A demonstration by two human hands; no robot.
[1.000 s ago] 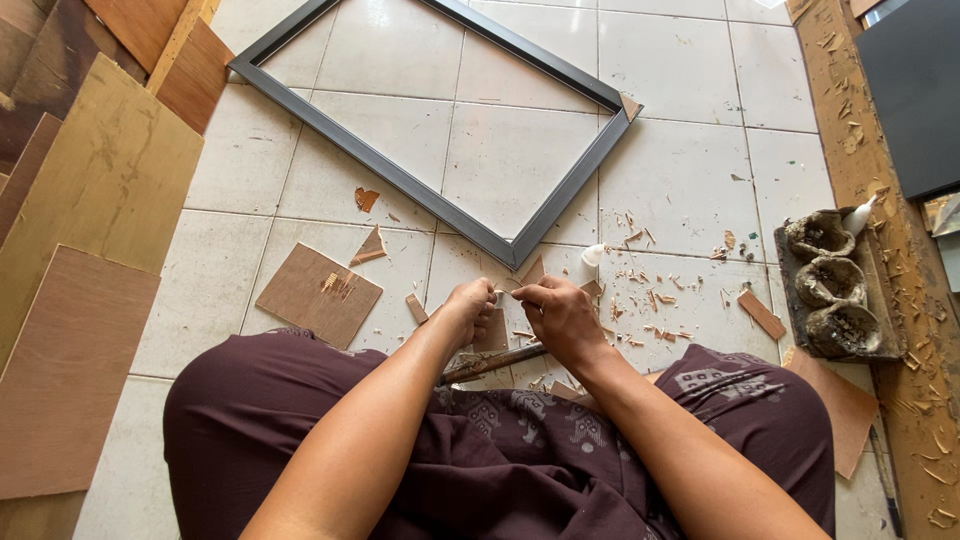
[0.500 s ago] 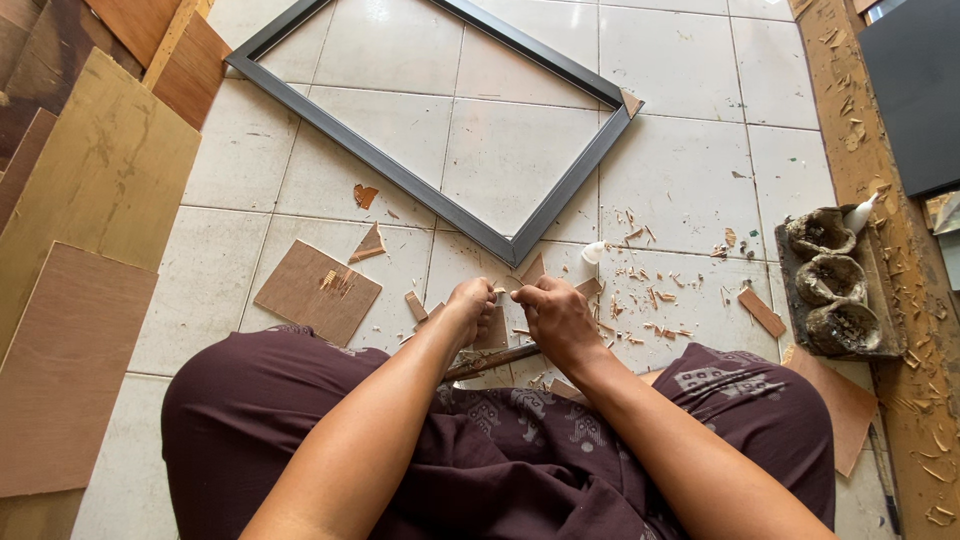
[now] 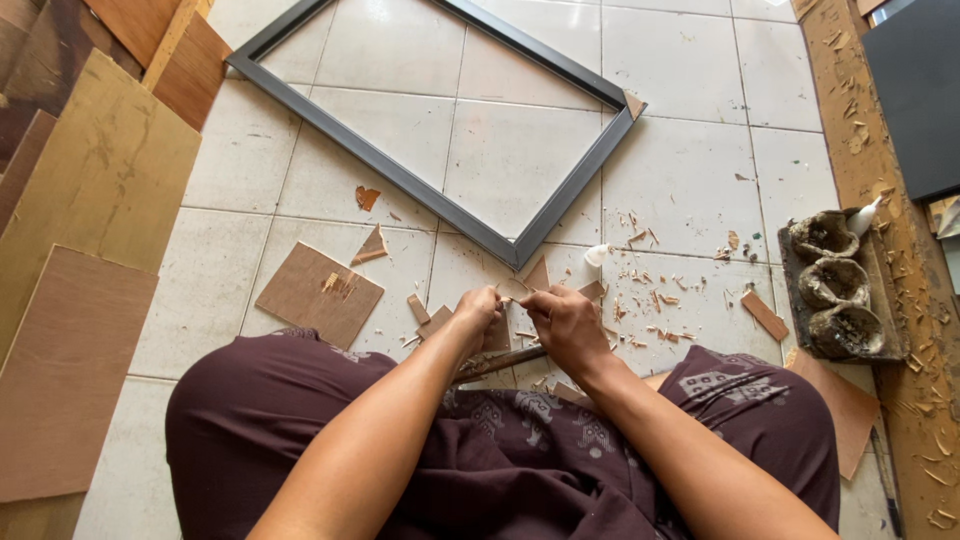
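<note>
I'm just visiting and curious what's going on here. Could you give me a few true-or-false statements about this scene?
1. Both hands, left hand and right hand, meet over a small wood piece. True.
2. The dark frame leans against a wall. False: it lies flat on the tiled floor.
3. Wood shavings litter the tiles. True.
4. The brown boards lie right of the person. False: they lie on the left.

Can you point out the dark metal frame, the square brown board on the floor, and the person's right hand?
dark metal frame (image 3: 400, 180): head view, on its long lower-left bar.
square brown board (image 3: 318, 293): head view, on its flat middle.
right hand (image 3: 565, 325): head view, on its back.
</note>
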